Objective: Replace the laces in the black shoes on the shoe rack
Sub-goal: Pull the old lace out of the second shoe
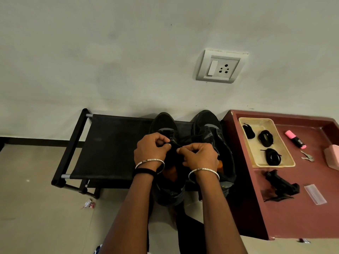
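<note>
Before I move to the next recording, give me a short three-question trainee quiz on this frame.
1. True or false: the left hand and right hand both pinch at the left black shoe on the black fabric shoe rack.
2. How many coiled black lace bundles lie in the beige plastic tray? A one, B three, C five.
3. Fill in: the pink highlighter lies on the maroon table, to the tray's ____.
Key: 1 true; 2 B; 3 right.
</note>
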